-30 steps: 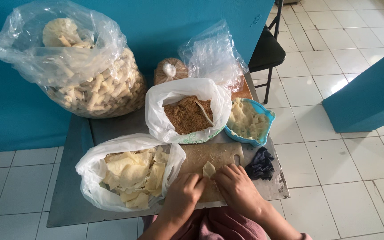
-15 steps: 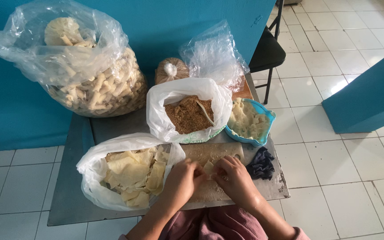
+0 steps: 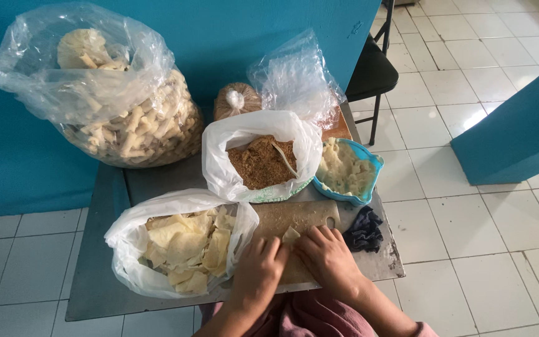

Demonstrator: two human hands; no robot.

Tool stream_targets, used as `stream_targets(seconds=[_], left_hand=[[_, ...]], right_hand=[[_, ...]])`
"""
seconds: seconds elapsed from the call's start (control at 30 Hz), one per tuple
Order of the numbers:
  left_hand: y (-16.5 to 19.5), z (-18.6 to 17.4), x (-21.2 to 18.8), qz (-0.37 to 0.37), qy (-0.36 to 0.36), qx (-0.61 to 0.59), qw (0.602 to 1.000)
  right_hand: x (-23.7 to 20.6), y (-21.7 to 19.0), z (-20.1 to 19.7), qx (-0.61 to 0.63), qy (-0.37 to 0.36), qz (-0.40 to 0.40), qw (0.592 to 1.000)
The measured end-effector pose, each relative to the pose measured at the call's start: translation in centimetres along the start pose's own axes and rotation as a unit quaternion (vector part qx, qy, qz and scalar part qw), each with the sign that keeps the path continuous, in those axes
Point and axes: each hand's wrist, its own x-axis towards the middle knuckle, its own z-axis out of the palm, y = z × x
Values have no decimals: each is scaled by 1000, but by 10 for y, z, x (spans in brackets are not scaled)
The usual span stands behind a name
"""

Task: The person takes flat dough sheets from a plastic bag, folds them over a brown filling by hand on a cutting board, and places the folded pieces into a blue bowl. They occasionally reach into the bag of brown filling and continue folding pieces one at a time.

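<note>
Both my hands rest side by side on a wooden cutting board (image 3: 294, 215) at the near edge of a grey metal table (image 3: 95, 293). My left hand (image 3: 257, 274) and my right hand (image 3: 325, 259) pinch a small pale dough wrapper (image 3: 291, 235) between their fingers, its tip poking up. Just left of my left hand sits a white plastic bag of pale square wrappers (image 3: 182, 246). Behind the board stands a white bag of brown crumbly filling (image 3: 260, 163) with a pale utensil in it.
A blue bowl of pale paste (image 3: 347, 171) sits right of the filling. A dark cloth (image 3: 363, 228) lies by the board. A large clear bag of rolled pieces (image 3: 120, 118), a tied brown bag (image 3: 235, 100), a black chair (image 3: 372, 72) and a teal wall stand behind.
My hands have closed in together over the wrapper on the board. The camera view has shifted slightly; the bags and bowl stay where they were.
</note>
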Motion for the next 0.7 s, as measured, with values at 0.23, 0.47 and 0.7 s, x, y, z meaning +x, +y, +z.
stream_targets(seconds=[0.23,0.47,0.7], left_hand=[[24,0,-14,-41,-58,84,994],[19,-11,6,-63,-66,121,988],[11,-16,15,-64,-25,113,991]], right_hand=[[-13,-18,-3,-118,31,-86,989],[-3,-28,-2,-171,5,-31,985],[7,-19,0,-116,90,30,989]])
